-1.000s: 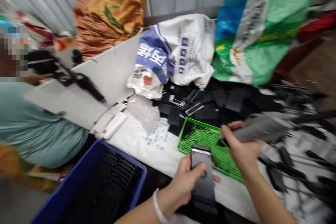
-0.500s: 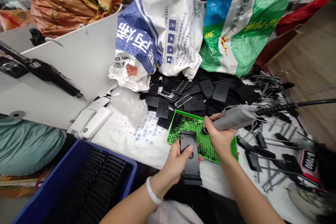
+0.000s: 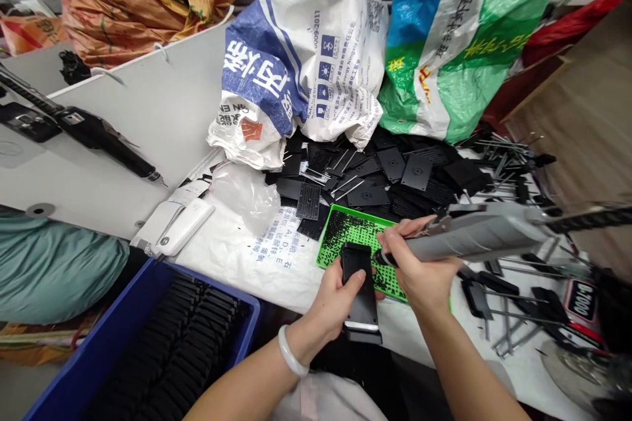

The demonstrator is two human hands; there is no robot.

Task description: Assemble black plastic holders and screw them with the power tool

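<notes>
My left hand (image 3: 336, 299) is closed around a black rectangular plastic part (image 3: 359, 289), its thumb lying on the flat face. The part is held near the table's front edge. In my right hand (image 3: 419, 270) is a grey electric screwdriver (image 3: 478, 233), lying nearly level with its dark tip pointing left toward the part's right side. Whether the tip touches the part I cannot tell. Beneath both hands is a green perforated tray (image 3: 326, 250), with many small black screws (image 3: 340, 227) scattered in it.
A blue crate (image 3: 251, 322) full of stacked black parts stands at lower left. Behind the tray lie black plates (image 3: 417, 172) and metal rods. A second screwdriver (image 3: 106, 145) hangs at left. Big woven sacks (image 3: 340, 66) line the back. Rod-fitted pieces (image 3: 503, 302) lie at right.
The screwdriver has swung from pointing down into the tray to nearly level, its tip now beside the black part. My left hand keeps its hold, with the part slightly tilted.
</notes>
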